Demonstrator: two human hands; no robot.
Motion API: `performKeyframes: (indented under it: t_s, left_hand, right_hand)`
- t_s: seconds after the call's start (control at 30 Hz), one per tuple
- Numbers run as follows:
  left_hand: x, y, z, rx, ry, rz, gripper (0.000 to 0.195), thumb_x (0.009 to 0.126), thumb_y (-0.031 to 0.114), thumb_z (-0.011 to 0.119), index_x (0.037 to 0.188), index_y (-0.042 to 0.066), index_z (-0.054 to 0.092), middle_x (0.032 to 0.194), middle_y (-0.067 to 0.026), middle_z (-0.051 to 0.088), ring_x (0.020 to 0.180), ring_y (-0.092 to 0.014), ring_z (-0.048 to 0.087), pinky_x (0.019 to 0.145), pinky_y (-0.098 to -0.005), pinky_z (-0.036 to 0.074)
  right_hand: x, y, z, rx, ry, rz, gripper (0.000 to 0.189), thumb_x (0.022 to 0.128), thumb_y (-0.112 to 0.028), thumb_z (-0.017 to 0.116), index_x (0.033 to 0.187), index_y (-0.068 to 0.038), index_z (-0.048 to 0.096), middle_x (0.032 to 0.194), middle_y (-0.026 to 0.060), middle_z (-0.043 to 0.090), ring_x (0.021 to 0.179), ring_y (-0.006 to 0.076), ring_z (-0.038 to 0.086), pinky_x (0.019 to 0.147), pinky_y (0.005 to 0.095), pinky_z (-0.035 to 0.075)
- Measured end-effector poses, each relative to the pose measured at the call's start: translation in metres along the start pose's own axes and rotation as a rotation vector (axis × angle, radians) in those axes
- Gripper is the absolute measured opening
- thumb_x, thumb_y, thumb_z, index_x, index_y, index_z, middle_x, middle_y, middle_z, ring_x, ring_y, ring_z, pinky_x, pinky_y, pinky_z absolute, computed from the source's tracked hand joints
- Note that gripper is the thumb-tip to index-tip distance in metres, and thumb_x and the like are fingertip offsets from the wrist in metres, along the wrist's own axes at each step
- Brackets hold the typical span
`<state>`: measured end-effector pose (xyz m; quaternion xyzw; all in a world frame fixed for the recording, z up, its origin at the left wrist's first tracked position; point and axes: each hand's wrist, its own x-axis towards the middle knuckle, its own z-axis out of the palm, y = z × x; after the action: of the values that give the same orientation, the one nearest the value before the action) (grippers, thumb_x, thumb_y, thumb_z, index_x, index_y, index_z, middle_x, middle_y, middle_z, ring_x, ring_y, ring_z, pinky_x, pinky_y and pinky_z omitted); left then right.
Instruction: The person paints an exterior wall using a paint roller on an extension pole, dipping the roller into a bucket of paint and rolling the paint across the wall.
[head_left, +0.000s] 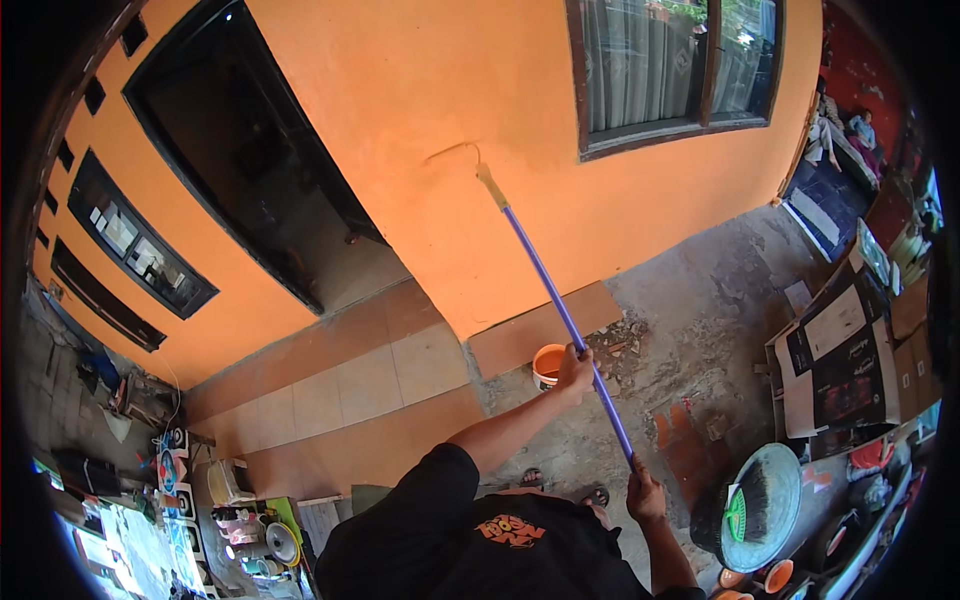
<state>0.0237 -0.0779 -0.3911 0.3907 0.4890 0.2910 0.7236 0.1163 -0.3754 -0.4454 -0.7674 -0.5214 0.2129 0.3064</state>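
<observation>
My left hand (576, 373) grips the middle of a purple extension pole (551, 289). Lower down, my right hand (645, 491) is closed around the pole's near end. A paint roller frame (491, 184) with a yellowish handle is at the pole's far end, against the orange wall (405, 97); its roller sleeve cannot be told apart from the wall. Beyond my left hand, a bucket of orange paint (551, 363) stands on the ground by the wall's foot.
A dark-framed window (675, 127) is at upper right, an open doorway (247, 150) at left. Rubble (630, 337) lies beside the tiled step (502, 337). Cardboard boxes (840, 352) and a large basin (784, 480) stand at right. People (862, 131) rest at the far right.
</observation>
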Motion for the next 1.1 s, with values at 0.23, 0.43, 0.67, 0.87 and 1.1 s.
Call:
performKeyframes:
  t_s: [0.23, 0.43, 0.67, 0.87, 1.1]
  left_hand:
    - [0.019, -0.003, -0.016, 0.101, 0.083, 0.164, 0.016, 0.101, 0.017, 0.046, 0.113, 0.008, 0.042, 0.086, -0.0053, 0.053, 0.070, -0.015, 0.060, 0.052, -0.0318, 0.055]
    - [-0.005, 0.095, -0.018, 0.096, 0.092, 0.320, 0.015, 0.101, 0.016, 0.047, 0.113, 0.007, 0.044, 0.078, -0.0056, 0.055, 0.059, -0.015, 0.059, 0.047, -0.0308, 0.050]
    - [-0.017, 0.206, -0.028, 0.277, 0.145, 0.503, 0.030, 0.103, 0.024, 0.043, 0.127, 0.007, 0.040, 0.087, -0.0068, 0.056, 0.069, -0.019, 0.066, 0.056, -0.0367, 0.054]
    - [0.008, 0.150, -0.046, 0.184, 0.150, 0.384, 0.018, 0.102, 0.021, 0.045, 0.116, 0.010, 0.044, 0.081, -0.0074, 0.057, 0.061, -0.019, 0.064, 0.048, -0.0336, 0.051]
    - [-0.002, 0.052, -0.041, 0.193, 0.094, 0.179, 0.010, 0.102, 0.017, 0.045, 0.105, 0.009, 0.040, 0.082, -0.0068, 0.053, 0.071, -0.020, 0.062, 0.053, -0.0351, 0.053]
  right_hand:
    - [0.012, 0.006, 0.043, 0.202, 0.160, -0.240, 0.044, 0.091, -0.007, 0.051, 0.135, -0.005, 0.047, 0.108, 0.0255, 0.065, 0.091, 0.0436, 0.066, 0.077, 0.0463, 0.054]
    - [0.063, -0.039, 0.052, 0.264, 0.124, -0.139, 0.048, 0.093, -0.015, 0.052, 0.140, -0.018, 0.044, 0.085, 0.0283, 0.065, 0.079, 0.0471, 0.064, 0.066, 0.0537, 0.051]
    - [0.128, -0.126, 0.027, 0.355, 0.160, -0.251, 0.046, 0.096, -0.012, 0.049, 0.142, -0.013, 0.042, 0.082, 0.0281, 0.064, 0.076, 0.0470, 0.064, 0.062, 0.0520, 0.050]
    - [0.110, -0.091, 0.052, 0.265, 0.088, -0.199, 0.048, 0.095, -0.014, 0.050, 0.143, -0.011, 0.041, 0.085, 0.0287, 0.064, 0.078, 0.0444, 0.066, 0.065, 0.0492, 0.052]
    - [0.048, -0.015, 0.078, 0.225, 0.057, -0.156, 0.048, 0.094, -0.014, 0.051, 0.141, -0.011, 0.043, 0.096, 0.0276, 0.066, 0.083, 0.0446, 0.066, 0.070, 0.0483, 0.054]
